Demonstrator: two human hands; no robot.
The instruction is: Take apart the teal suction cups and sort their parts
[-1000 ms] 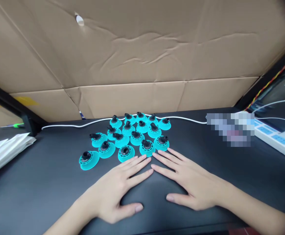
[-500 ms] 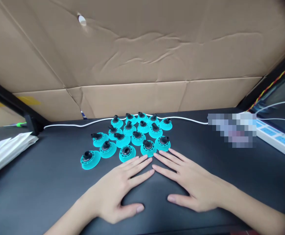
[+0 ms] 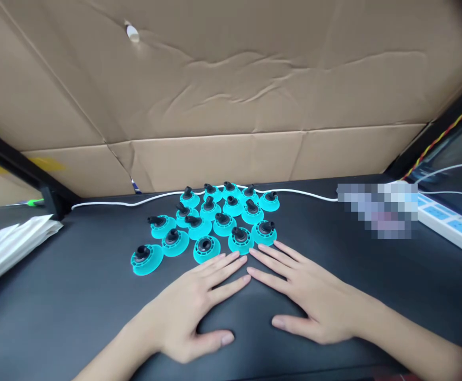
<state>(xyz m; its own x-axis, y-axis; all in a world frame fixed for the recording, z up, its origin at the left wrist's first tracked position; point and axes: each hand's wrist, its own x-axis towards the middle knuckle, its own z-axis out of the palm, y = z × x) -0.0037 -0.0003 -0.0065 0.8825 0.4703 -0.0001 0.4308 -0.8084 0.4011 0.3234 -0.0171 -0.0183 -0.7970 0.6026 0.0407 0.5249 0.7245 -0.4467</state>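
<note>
Both hands lie flat, palms down, on the black tabletop [image 3: 96, 296], fingers spread and nothing held. The fingertips of my left hand [image 3: 199, 301] are close to a turquoise ringed piece with a black centre [image 3: 206, 248]. Just beyond the fingers of my right hand [image 3: 314, 291] sit two more turquoise pieces, one nearer the middle [image 3: 240, 241] and one to the right [image 3: 264, 233]. The index fingertips of the two hands nearly meet. Several such flared turquoise pieces, each with a black swivel-like stem, stand in a loose cluster behind the hands; the leftmost one [image 3: 146, 259] is a little apart.
A white cable [image 3: 112, 203] runs along the back, behind the cluster. Cardboard [image 3: 215, 95] forms the back wall. White packets [image 3: 12, 246] lie at left; a white power strip [image 3: 453, 222] is at right, beside a pixelated patch. Black frame posts [image 3: 20, 169] stand at the sides.
</note>
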